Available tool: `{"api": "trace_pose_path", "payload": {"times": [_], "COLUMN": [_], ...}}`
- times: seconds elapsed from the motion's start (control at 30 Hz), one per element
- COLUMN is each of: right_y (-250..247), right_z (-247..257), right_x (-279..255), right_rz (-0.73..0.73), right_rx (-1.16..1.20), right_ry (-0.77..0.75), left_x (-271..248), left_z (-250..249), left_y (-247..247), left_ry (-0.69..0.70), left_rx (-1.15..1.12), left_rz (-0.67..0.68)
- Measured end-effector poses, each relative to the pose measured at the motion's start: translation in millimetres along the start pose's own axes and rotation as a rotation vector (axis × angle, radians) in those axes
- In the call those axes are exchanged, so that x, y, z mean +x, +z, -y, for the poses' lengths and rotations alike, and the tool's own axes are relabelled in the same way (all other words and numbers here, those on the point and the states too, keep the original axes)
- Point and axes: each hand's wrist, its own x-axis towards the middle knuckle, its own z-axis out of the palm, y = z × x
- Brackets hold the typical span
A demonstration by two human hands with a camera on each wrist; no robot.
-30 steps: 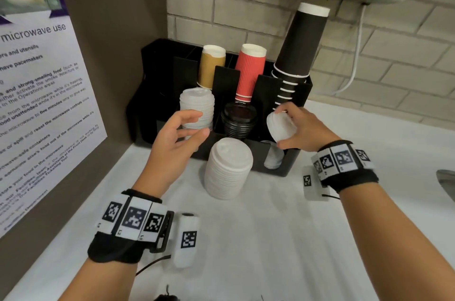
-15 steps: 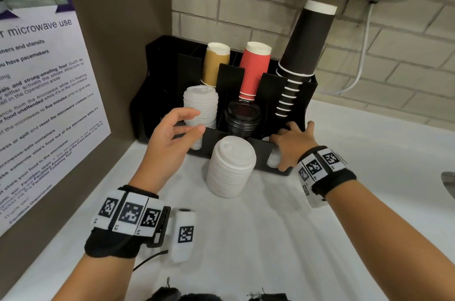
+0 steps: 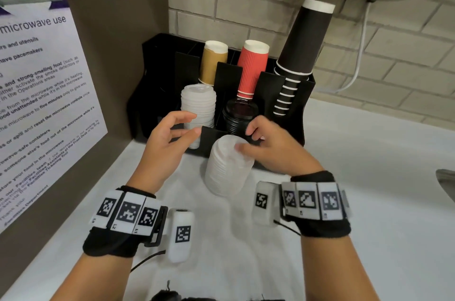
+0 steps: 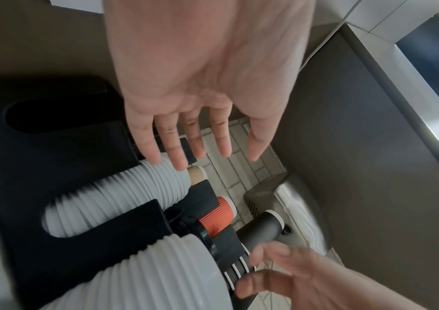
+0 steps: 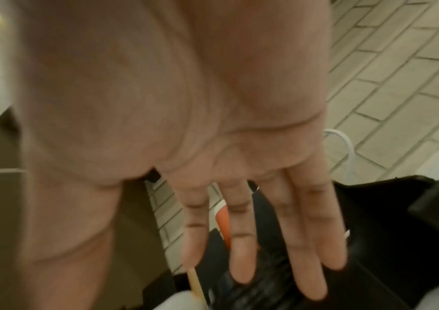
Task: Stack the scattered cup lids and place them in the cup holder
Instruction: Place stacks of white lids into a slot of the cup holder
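A tall stack of white cup lids (image 3: pixel 227 170) stands on the white counter just in front of the black cup holder (image 3: pixel 299 103). My right hand (image 3: pixel 246 139) is over its top with the fingers spread and the thumb on the top lid; it grips nothing. My left hand (image 3: pixel 194 123) hovers open beside a second white lid stack (image 3: pixel 198 103) in the holder's left front slot. Black lids (image 3: pixel 240 115) fill the middle slot. The left wrist view shows both white stacks (image 4: pixel 123 199) (image 4: pixel 160 283) and straight fingers (image 4: pixel 172 151). The right wrist view is blurred, with fingers (image 5: pixel 242 262) outstretched.
Tan cups (image 3: pixel 213 61), red cups (image 3: pixel 253 69) and a tall leaning stack of black cups (image 3: pixel 302 46) stand in the holder's back slots. A side panel with a microwave notice (image 3: pixel 41 103) closes the left. A sink edge (image 3: pixel 446 182) lies at the far right.
A second ago my right hand held a white lid by the holder's right front slot, then lowered into it; now it is empty and has moved left onto the loose stack. My left hand barely moved.
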Motion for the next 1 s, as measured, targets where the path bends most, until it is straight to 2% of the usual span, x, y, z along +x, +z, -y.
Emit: {"api": "trace_pose_path", "payload": {"times": [0.07, 0.3, 0.57, 0.67, 0.73, 0.87, 1.0], "right_y": [18, 53, 54, 43, 35, 28, 24], "right_z": [3, 1, 2, 1, 4, 16, 19], "right_x": [-1, 2, 3, 0, -3, -13, -20], "right_rz": [0.062, -0.111, -0.17, -0.25, -0.257, -0.14, 0.004], "right_rx": [-0.104, -0.107, -0.083, 0.098, 0.236, 0.472, 0.628], "right_ry": [0.061, 0.091, 0.12, 0.052, 0.011, -0.03, -0.079], "left_x": [-2, -5, -5, -7, -10, -14, -15], "left_z": [1, 1, 0, -2, -5, -9, -13], "left_y": [-1, -5, -8, -2, 6, 26, 30], "left_ry": [-0.007, -0.01, -0.019, -0.034, -0.042, -0.007, -0.001], "left_rx": [0.001, 0.001, -0.001, 0.005, 0.054, 0.015, -0.102], "left_rz": [0.007, 0.005, -0.001, 0.043, 0.134, 0.303, 0.309]}}
